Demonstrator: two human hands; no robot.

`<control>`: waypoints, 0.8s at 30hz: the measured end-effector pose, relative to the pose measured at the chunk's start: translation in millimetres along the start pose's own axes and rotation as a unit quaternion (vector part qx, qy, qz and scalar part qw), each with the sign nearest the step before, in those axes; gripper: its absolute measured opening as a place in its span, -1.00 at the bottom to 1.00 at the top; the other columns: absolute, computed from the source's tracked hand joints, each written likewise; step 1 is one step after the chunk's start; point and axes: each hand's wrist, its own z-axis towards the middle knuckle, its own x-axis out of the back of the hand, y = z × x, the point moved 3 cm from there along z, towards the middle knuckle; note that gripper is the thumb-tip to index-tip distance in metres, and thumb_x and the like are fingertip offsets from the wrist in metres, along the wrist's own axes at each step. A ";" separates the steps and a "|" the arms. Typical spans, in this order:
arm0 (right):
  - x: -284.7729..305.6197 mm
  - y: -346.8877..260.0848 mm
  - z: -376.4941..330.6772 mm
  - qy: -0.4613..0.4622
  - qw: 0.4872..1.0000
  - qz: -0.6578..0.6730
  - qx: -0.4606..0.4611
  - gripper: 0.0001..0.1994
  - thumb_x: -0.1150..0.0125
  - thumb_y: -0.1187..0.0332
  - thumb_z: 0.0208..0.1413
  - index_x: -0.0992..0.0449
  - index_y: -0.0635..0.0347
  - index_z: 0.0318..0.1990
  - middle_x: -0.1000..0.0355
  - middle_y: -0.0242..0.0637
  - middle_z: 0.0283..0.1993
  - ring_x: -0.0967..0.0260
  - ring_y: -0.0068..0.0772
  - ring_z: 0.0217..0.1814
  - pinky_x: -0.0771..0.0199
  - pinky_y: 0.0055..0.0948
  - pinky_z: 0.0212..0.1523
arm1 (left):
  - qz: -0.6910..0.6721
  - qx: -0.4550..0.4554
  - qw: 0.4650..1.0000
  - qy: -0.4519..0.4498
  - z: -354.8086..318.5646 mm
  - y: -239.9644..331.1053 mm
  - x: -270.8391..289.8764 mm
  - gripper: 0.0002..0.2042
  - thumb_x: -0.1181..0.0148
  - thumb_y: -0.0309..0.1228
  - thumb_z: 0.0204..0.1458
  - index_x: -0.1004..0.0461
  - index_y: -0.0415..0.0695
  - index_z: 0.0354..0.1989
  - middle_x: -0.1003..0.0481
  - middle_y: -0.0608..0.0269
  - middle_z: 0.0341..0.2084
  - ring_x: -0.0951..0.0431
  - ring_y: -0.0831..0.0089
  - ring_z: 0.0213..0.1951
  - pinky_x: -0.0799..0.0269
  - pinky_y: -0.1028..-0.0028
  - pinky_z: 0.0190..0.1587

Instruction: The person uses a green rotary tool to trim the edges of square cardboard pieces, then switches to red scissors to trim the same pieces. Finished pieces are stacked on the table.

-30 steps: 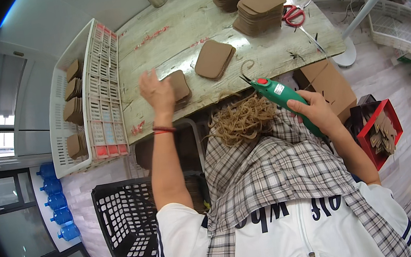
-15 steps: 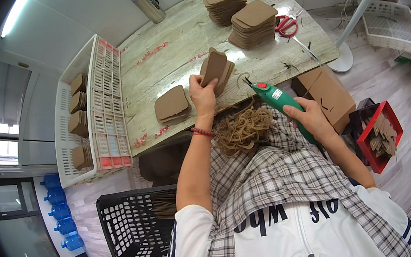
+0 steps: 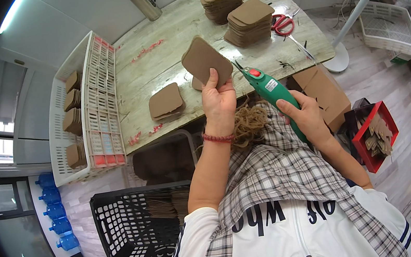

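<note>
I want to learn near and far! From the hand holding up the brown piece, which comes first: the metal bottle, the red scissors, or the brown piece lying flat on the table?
From the left hand:
1. Flat brown piece, just to its left on the table.
2. Scissors, up and to the right, beside the stacks.
3. Bottle, at the table's far edge.

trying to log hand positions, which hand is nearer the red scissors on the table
Right. The right hand, gripping the green tool, sits below the red scissors, nearer that end of the table. The left hand, holding a brown card piece, is further left.
</note>
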 end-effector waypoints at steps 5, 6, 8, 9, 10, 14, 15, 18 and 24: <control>-2.7 -1.9 -1.4 -0.001 1.000 -0.004 0.006 -0.68 -0.26 0.21 0.10 -0.52 0.33 -0.15 -0.41 -0.45 -0.48 -0.26 -0.71 -0.58 -0.29 -0.66 -0.53 | -0.022 0.026 0.999 -0.001 2.9 -8.7 6.9 -0.65 -0.12 -0.64 0.06 -0.30 -0.19 0.05 -0.43 0.13 -0.03 -0.45 0.20 0.03 -0.40 0.17 0.14; -2.6 -2.2 -1.1 0.000 1.000 -0.005 0.006 -0.67 -0.26 0.21 0.10 -0.52 0.33 -0.15 -0.41 -0.44 -0.48 -0.26 -0.71 -0.58 -0.29 -0.66 -0.53 | -0.024 0.030 0.999 0.002 2.3 -11.1 8.5 -0.65 -0.12 -0.64 0.06 -0.30 -0.19 0.05 -0.43 0.12 -0.03 -0.45 0.21 0.03 -0.40 0.17 0.14; -2.0 -2.3 0.3 -0.007 1.000 -0.018 0.005 -0.69 -0.22 0.22 0.14 -0.49 0.31 -0.12 -0.41 -0.42 -0.46 -0.26 -0.71 -0.56 -0.27 -0.68 -0.51 | -0.012 0.034 0.999 0.001 -1.5 -15.3 10.8 -0.64 -0.12 -0.62 0.07 -0.30 -0.19 0.06 -0.43 0.14 -0.03 -0.45 0.22 0.02 -0.42 0.21 0.11; -1.7 -2.2 1.0 -0.011 1.000 -0.024 0.004 -0.69 -0.20 0.22 0.15 -0.48 0.29 -0.10 -0.41 -0.41 -0.45 -0.26 -0.71 -0.54 -0.26 -0.69 -0.51 | -0.009 0.036 0.999 -0.004 -2.6 -17.2 13.0 -0.64 -0.12 -0.62 0.07 -0.30 -0.19 0.06 -0.43 0.14 -0.03 -0.45 0.22 0.02 -0.42 0.21 0.11; -1.3 -2.0 2.2 -0.010 1.000 -0.020 0.007 -0.69 -0.20 0.22 0.15 -0.47 0.30 -0.10 -0.41 -0.41 -0.45 -0.26 -0.71 -0.54 -0.27 -0.69 -0.50 | -0.007 0.039 0.999 -0.009 -3.8 -18.7 13.3 -0.64 -0.12 -0.62 0.07 -0.30 -0.19 0.06 -0.43 0.14 -0.03 -0.45 0.23 0.02 -0.43 0.22 0.10; -0.4 -4.2 5.3 -0.003 1.000 -0.007 0.014 -0.67 -0.22 0.20 0.14 -0.49 0.31 -0.13 -0.41 -0.41 -0.47 -0.26 -0.70 -0.55 -0.28 -0.68 -0.51 | 0.024 0.060 0.998 -0.012 -16.1 -27.2 14.2 -0.62 -0.12 -0.63 0.07 -0.30 -0.13 0.08 -0.43 0.18 -0.02 -0.44 0.27 0.03 -0.42 0.26 0.10; -0.1 -4.1 7.4 0.003 1.000 0.000 0.017 -0.68 -0.23 0.20 0.13 -0.50 0.32 -0.15 -0.41 -0.42 -0.48 -0.27 -0.71 -0.56 -0.29 -0.67 -0.52 | 0.036 0.068 0.997 -0.020 -18.8 -28.4 14.9 -0.62 -0.11 -0.62 0.08 -0.30 -0.12 0.09 -0.42 0.21 0.00 -0.43 0.30 0.04 -0.40 0.28 0.12; 1.8 -6.2 11.7 0.011 1.000 0.006 0.014 -0.67 -0.24 0.19 0.12 -0.51 0.33 -0.17 -0.41 -0.42 -0.49 -0.27 -0.71 -0.57 -0.29 -0.67 -0.54 | 0.069 0.078 0.993 -0.050 -23.9 -30.8 18.2 -0.62 -0.11 -0.61 0.08 -0.29 -0.12 0.09 -0.41 0.21 0.01 -0.42 0.31 0.06 -0.38 0.28 0.13; 11.2 -8.0 16.1 0.003 1.000 0.017 0.005 -0.64 -0.21 0.12 0.14 -0.48 0.28 -0.13 -0.41 -0.39 -0.47 -0.26 -0.70 -0.56 -0.27 -0.68 -0.52 | 0.149 0.075 0.983 -0.079 -24.1 -27.1 34.1 -0.69 -0.13 -0.65 0.06 -0.39 -0.12 -0.01 -0.49 0.20 -0.09 -0.50 0.31 -0.04 -0.45 0.28 0.05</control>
